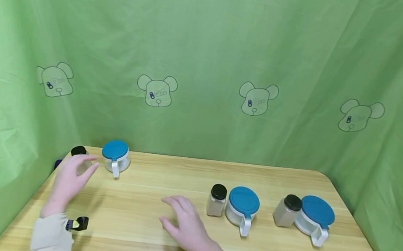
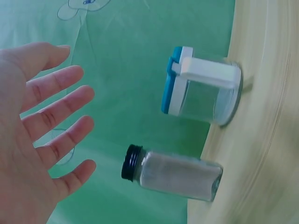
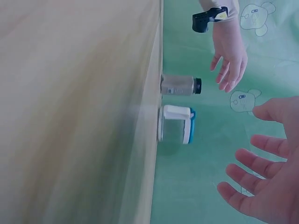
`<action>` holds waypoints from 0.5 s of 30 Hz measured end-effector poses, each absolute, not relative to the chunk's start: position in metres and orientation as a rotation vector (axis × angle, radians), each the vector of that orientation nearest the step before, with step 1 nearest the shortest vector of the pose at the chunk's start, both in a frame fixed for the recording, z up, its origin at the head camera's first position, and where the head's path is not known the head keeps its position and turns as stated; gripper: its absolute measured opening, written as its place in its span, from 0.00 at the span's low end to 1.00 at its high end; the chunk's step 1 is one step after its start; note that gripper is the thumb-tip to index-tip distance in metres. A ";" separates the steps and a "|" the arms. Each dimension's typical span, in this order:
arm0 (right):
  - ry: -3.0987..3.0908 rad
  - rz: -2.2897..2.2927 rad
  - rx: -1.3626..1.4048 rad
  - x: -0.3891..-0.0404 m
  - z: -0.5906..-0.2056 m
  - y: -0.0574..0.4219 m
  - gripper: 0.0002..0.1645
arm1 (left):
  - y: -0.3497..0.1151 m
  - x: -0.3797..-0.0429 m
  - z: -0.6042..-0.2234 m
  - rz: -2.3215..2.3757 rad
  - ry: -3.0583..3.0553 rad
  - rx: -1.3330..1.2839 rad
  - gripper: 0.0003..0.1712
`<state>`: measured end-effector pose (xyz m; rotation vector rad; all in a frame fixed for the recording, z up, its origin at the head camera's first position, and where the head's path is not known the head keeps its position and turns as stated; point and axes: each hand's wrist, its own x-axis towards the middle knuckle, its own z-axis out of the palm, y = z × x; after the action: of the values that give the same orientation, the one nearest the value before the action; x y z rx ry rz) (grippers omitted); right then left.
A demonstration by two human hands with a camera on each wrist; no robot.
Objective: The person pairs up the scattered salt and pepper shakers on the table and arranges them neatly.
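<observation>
- Head: left hand (image 1: 71, 174) is hovering at left jar (image 1: 83, 166), black-capped, partly covering it; left pot (image 1: 116, 156), blue-lidded, is standing near on bench (image 1: 166, 168).
- Head: right hand (image 1: 188, 225) is hovering over bench, left of middle jar (image 1: 216, 203) and middle pot (image 1: 243, 203); right jar (image 1: 283, 214) and right pot (image 1: 316, 210) are standing farther right.
- Left wrist: left hand is hanging released, fingers apart; left jar and left pot are standing upright.
- Right wrist: right hand is hanging released, fingers extended.
</observation>
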<state>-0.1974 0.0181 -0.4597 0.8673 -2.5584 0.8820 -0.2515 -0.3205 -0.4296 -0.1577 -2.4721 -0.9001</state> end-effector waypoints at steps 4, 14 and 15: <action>-2.554 0.921 0.889 -0.199 -0.457 0.009 0.28 | -0.326 -0.252 -0.432 -0.897 -2.459 -0.131 0.18; -2.550 1.027 0.920 -0.210 -0.454 -0.022 0.30 | -0.342 -0.252 -0.439 -0.952 -2.433 -0.018 0.17; -2.557 1.041 0.917 -0.212 -0.453 -0.025 0.30 | -0.343 -0.251 -0.439 -0.962 -2.432 -0.003 0.18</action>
<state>-0.2116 -0.0255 -0.4530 0.9172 -2.5570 1.0405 -0.2511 -0.3429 -0.4387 -0.0028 -2.4323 -0.9619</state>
